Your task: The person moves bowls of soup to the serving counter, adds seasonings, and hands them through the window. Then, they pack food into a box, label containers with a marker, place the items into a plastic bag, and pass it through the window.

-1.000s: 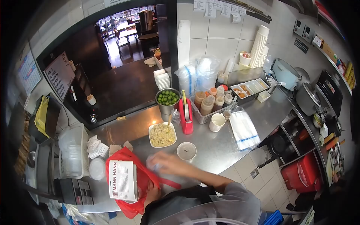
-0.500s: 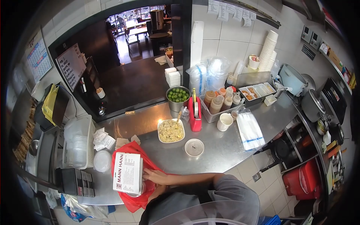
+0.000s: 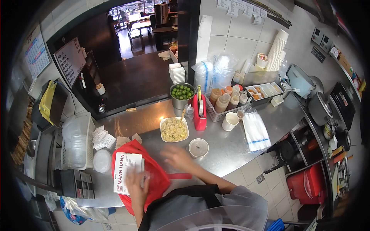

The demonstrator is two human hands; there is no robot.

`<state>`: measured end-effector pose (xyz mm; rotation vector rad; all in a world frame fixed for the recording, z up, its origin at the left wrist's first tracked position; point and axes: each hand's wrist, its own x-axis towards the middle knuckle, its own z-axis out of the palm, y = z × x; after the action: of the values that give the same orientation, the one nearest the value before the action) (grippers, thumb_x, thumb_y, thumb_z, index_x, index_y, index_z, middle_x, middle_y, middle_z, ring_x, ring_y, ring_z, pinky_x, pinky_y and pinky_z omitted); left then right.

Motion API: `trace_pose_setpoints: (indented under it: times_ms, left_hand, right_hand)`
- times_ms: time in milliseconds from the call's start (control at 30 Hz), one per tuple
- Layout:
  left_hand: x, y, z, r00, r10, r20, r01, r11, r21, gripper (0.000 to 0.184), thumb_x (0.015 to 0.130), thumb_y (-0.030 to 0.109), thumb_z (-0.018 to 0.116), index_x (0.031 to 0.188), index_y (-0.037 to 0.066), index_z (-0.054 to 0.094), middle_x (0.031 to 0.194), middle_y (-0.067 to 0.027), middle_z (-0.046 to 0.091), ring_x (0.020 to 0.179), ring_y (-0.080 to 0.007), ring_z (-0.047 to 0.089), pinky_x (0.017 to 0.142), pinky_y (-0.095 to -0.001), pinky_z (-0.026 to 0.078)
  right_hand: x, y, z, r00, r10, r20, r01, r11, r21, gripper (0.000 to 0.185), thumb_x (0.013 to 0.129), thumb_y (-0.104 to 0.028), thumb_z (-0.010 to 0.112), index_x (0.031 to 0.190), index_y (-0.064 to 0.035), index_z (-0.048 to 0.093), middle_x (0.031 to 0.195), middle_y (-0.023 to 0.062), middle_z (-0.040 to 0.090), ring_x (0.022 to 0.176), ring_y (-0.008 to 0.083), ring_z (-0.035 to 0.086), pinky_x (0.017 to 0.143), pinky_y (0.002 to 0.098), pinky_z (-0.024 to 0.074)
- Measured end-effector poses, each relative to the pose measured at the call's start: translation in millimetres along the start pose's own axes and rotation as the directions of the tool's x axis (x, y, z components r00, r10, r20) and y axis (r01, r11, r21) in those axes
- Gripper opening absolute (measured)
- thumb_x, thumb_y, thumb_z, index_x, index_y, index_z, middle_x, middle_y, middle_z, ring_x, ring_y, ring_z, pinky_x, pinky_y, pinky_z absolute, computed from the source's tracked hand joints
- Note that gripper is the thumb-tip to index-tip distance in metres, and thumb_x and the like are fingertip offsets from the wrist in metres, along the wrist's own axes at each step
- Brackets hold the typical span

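A white box printed "MANN HANN" (image 3: 125, 161) lies within a spread red plastic bag (image 3: 158, 171) on the steel counter. Over the lower right of the box is my left hand (image 3: 137, 184), slightly blurred, its fingers stretched out and apart. Whether it presses on the box I cannot tell. My right hand (image 3: 175, 156) is above the counter, right of the bag, with its fingers smeared by motion. Nearest to it are a square bowl of fried rice (image 3: 174, 130) with a utensil in it and a round pale bowl (image 3: 198, 148). A red bag strap (image 3: 180, 176) lies below that hand.
Behind the bowls stand a red tape dispenser (image 3: 200, 113), a metal pot of green limes (image 3: 182, 94) and a basket of sauce bottles (image 3: 225, 106). A white cup (image 3: 230, 121) and packed white bags (image 3: 256, 133) are rightward. Plastic containers fill a basket (image 3: 90, 146) at left.
My right hand has left the side of the box and moved up and right. My left hand has come into view over the box. The bag is spread further right, its strap showing.
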<state>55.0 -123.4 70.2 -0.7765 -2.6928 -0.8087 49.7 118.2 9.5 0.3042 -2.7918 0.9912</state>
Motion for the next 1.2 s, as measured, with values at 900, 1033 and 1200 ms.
trace_pose_setpoints:
  times_ms: [900,1033,1200]
  left_hand:
    - [-174.4,-125.2,51.2,0.309,-0.945,0.104,0.396,0.029,-0.918,0.073,0.088,0.045,0.047,0.14,0.006,0.014,0.14,-0.0117,0.026,0.125,-0.0247,0.033,0.102,-0.0386,0.029]
    - [-163.0,-76.5,49.5,0.201,-0.934,0.297,0.535,-0.15,-0.832,0.073,0.084,0.037,0.059,0.138,0.006,0.019,0.129,-0.0152,0.038,0.102,-0.02,0.052,0.078,-0.034,0.047]
    - [-168.2,-66.2,47.3,0.185,-0.965,0.185,0.421,-0.092,-0.903,0.045,0.085,0.031,0.059,0.116,0.001,0.047,0.103,-0.0097,0.057,0.085,-0.0143,0.058,0.071,-0.0272,0.047]
  right_hand:
    - [43.1,-71.9,-78.3,0.98,-0.191,0.062,0.185,0.979,0.09,0.093,0.056,-0.034,0.075,0.136,-0.0161,0.033,0.128,0.0229,0.032,0.117,0.0414,0.033,0.097,0.0438,0.0317]
    - [91.4,-126.2,-45.0,0.909,-0.369,0.195,0.339,0.925,0.171,0.093,0.057,-0.033,0.075,0.137,-0.0158,0.031,0.129,0.0218,0.031,0.118,0.0409,0.032,0.097,0.0435,0.0316]
    - [112.2,-153.5,14.8,0.822,-0.44,0.362,0.427,0.896,0.119,0.095,0.056,-0.037,0.077,0.137,-0.0172,0.031,0.135,0.0205,0.025,0.121,0.0413,0.028,0.1,0.0432,0.0286]
